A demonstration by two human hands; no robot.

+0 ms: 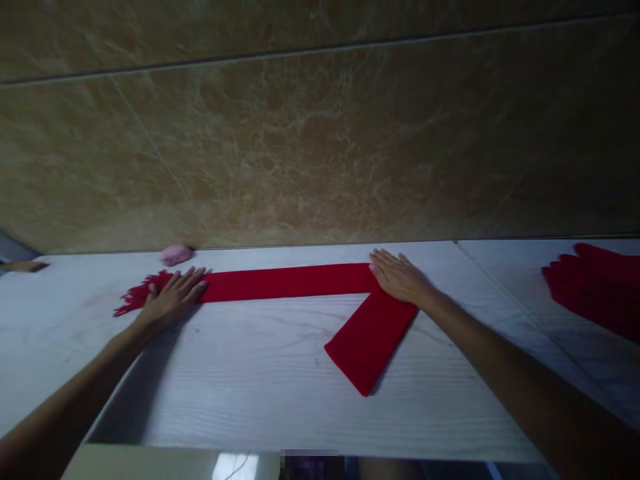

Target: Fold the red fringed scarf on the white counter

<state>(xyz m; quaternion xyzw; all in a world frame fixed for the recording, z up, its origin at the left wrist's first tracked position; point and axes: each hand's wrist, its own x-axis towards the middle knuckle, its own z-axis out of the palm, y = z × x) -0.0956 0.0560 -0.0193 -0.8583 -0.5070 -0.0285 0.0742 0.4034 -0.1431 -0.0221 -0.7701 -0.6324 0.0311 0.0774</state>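
A red fringed scarf [287,282] lies across the white table, its long strip running left to right. My left hand [173,297] rests flat on the strip's left end, fingers stretched out, beside the fringe. At the other end my right hand [399,276] presses flat on the scarf with its fingers extended. Under that hand the scarf turns, and a wider section slants down toward the near edge. The palms hide parts of the cloth beneath them.
Against the tiled wall [300,147] sits a small pink lump [177,255]. More red knitted cloth [595,283] lies at the far right. The white tabletop [240,373] ends at a near edge, and a dark object [23,266] is at the far left.
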